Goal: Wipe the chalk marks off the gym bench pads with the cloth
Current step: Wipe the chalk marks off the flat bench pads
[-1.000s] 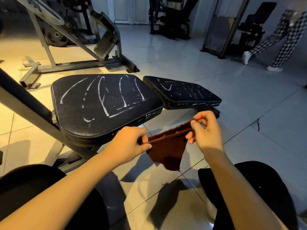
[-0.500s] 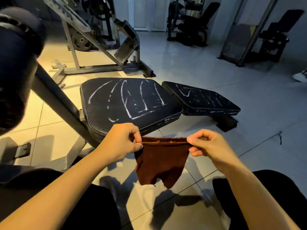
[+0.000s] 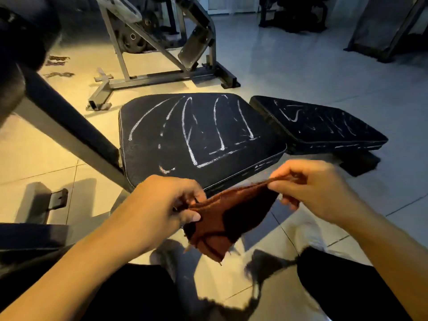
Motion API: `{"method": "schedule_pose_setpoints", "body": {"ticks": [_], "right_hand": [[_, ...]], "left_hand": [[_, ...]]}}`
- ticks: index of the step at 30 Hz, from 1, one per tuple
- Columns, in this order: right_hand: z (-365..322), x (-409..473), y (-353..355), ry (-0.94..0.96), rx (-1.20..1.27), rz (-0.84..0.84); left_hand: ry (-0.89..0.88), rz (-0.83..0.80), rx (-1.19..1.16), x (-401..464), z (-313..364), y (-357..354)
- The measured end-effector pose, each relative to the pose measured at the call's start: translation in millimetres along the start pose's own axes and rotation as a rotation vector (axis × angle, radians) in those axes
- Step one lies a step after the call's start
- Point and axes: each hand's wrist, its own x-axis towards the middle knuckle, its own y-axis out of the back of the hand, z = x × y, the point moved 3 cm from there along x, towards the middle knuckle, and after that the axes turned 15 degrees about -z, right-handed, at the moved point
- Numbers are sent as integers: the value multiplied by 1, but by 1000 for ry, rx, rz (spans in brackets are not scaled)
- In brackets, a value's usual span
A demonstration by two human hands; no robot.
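Observation:
A brown cloth (image 3: 227,218) hangs between my two hands, just in front of the bench. My left hand (image 3: 159,209) pinches its left corner and my right hand (image 3: 310,191) pinches its upper right edge. The large black seat pad (image 3: 196,137) lies straight ahead, covered with long white chalk strokes. To its right sits a smaller black pad (image 3: 319,126) with scattered chalk marks. The cloth touches neither pad.
A thick dark metal beam (image 3: 69,126) slants down from the upper left to the bench. A grey plate-loaded machine frame (image 3: 157,75) stands behind the pads on the tiled floor. My knees in black trousers (image 3: 347,286) fill the bottom of the view.
My hands have dropped slightly and the cloth has bunched and folded between them. The view has shifted left and closer to the bench.

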Motion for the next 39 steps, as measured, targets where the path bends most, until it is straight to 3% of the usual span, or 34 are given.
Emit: {"method": "schedule_pose_setpoints", "body": {"ticks": [2, 6, 11, 13, 15, 18, 21, 24, 28, 35, 39], "right_hand": [[-5, 9, 8, 29, -20, -32], [-8, 28, 23, -8, 170, -39], [-10, 60, 14, 30, 99, 87], [-23, 81, 2, 82, 108, 163], [-42, 107, -17, 142, 135, 251], [-69, 139, -66, 231, -4, 210], [-56, 138, -134, 149, -255, -163], [-31, 114, -165, 161, -652, -149], [-19, 113, -168, 88, -775, -144], [-45, 150, -182, 239, -752, -292], [-58, 192, -182, 238, -791, -439]], "left_hand": [[2, -42, 14, 7, -2, 1], [48, -40, -188, 21, -18, 15], [26, -49, -392, 18, -31, 30], [-6, 57, -484, 7, -35, 36], [37, 269, -557, -2, -54, 41], [251, 508, -369, -13, -99, 39], [415, 413, -12, -16, -124, 26], [381, 433, -40, -14, -130, 23], [310, 416, -79, -18, -127, 33], [571, 545, 88, -30, -144, 44], [586, 589, 282, -18, -148, 41]]}}
